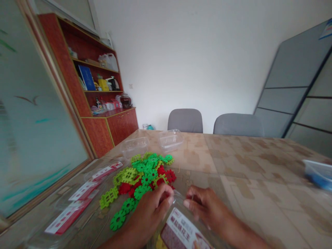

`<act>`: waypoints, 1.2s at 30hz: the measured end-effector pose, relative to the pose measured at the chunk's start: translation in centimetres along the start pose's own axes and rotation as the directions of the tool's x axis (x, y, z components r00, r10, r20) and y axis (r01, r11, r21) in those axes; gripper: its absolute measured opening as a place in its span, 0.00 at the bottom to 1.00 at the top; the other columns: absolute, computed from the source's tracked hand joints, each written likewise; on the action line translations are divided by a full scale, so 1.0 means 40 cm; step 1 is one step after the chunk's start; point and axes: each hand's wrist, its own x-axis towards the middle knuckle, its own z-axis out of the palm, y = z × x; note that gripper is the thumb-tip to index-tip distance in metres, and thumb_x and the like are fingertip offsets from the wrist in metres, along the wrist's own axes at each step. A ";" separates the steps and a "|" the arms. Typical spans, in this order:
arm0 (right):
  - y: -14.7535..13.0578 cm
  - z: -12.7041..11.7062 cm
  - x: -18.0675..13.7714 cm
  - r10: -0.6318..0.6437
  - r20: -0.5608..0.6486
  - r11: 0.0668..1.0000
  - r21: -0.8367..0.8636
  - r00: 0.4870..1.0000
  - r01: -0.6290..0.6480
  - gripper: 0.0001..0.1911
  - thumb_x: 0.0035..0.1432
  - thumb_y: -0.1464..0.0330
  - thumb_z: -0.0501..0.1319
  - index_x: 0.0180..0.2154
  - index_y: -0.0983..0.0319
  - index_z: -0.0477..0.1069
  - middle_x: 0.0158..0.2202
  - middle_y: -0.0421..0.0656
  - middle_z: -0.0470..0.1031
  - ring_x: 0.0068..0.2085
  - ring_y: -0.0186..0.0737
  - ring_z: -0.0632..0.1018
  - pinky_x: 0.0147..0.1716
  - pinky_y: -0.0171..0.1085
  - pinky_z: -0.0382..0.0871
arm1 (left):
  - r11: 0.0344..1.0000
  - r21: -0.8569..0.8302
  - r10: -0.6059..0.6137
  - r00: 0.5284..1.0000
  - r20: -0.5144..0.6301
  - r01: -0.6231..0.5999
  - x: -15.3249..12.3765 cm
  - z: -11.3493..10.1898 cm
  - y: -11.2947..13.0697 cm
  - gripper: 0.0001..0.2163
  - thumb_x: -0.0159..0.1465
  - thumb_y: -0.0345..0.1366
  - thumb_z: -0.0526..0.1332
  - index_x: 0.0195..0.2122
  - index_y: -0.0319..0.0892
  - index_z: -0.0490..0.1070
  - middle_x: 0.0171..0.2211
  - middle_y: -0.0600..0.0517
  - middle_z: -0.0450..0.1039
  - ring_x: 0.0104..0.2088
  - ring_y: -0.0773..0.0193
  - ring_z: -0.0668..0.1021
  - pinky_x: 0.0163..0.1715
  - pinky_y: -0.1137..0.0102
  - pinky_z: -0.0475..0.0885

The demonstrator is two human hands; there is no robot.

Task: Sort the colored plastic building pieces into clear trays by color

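Note:
A clear plastic box (178, 199) with a printed food label lies at the table's near edge, something yellow showing through its lower left. My left hand (158, 204) is closed on its far left corner, thumb and curled fingers pinched together. On the opposite side, my right hand (203, 204) grips the box's far right edge with bent fingers. Just beyond my left hand spreads a pile of plastic building pieces: green discs (146, 178), yellow-green square lattices (129, 175) and red pieces (170, 175).
Clear lids with red-and-white labels (83, 190) lie along the left. Two clear trays (136, 144) (171, 138) stand behind the pile. A tub with blue contents (319, 176) sits far right. Two grey chairs (185, 121) (237, 124) line the far edge; a wooden cabinet (121, 121) stands left.

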 end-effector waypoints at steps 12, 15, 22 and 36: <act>0.015 -0.090 -0.029 0.108 0.425 0.951 0.219 0.899 -0.218 0.28 0.56 0.43 0.55 0.25 0.62 0.65 0.16 0.34 0.65 0.13 0.26 0.63 0.14 0.27 0.57 | 0.999 -0.038 -0.028 0.998 -0.061 0.026 -0.009 -0.016 0.023 0.09 0.66 0.40 0.50 0.36 0.44 0.66 0.24 0.57 0.66 0.25 0.65 0.71 0.24 0.75 0.61; 0.033 -0.079 -0.009 0.098 0.222 0.955 0.254 0.970 -0.155 0.30 0.56 0.41 0.53 0.24 0.61 0.64 0.13 0.31 0.59 0.14 0.26 0.60 0.13 0.27 0.52 | 0.974 -0.188 -0.125 0.992 0.000 0.123 -0.007 -0.005 0.007 0.14 0.67 0.46 0.48 0.43 0.43 0.65 0.16 0.61 0.61 0.16 0.66 0.67 0.17 0.76 0.59; 0.063 -0.064 0.021 0.098 0.149 0.934 0.328 0.984 -0.143 0.30 0.52 0.39 0.55 0.28 0.61 0.64 0.14 0.31 0.58 0.14 0.26 0.58 0.11 0.27 0.49 | 0.883 -0.421 -0.189 0.978 0.087 0.208 0.004 -0.004 -0.022 0.26 0.62 0.56 0.54 0.52 0.40 0.60 0.10 0.64 0.60 0.10 0.67 0.67 0.10 0.79 0.56; 0.032 -0.102 0.013 0.155 0.192 0.833 0.501 0.969 -0.232 0.25 0.50 0.46 0.63 0.40 0.60 0.70 0.16 0.29 0.57 0.15 0.24 0.51 0.14 0.28 0.41 | 0.717 -0.671 -0.008 0.966 0.260 0.187 -0.012 -0.082 0.028 0.20 0.60 0.44 0.64 0.53 0.45 0.69 0.37 0.50 0.74 0.30 0.66 0.75 0.21 0.77 0.68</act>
